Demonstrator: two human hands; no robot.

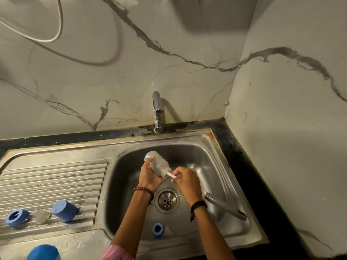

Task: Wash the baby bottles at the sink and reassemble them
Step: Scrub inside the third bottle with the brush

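While your left hand (150, 178) wraps its fingers round the bottle (157, 163), you hold it tilted over the middle of the sink (210, 147) bowl, its closed base up toward the back edge and its mouth down toward your right hand (185, 182). Your right hand's fingers are curled together, pinching a thin white brush handle (173, 175) that runs into the bottle's mouth; the brush head inside is too blurred to make out. Both hands hang just above the drain (167, 200), clear of the bowl's floor.

A blue ring (157, 229) with a clear teat (167, 230) beside it lies in the bowl near the front edge. On the ribbed drainboard at the sink's left end sit a second blue ring (16, 218), a clear teat (41, 215) just right of it, and a blue cap (64, 210) on its side further right. Another blue cap (43, 252) shows at the front left corner. The tap (157, 111) stands at the back edge; no water is visible from it. A grey handle (225, 207) leans in the bowl's right side near the front corner.
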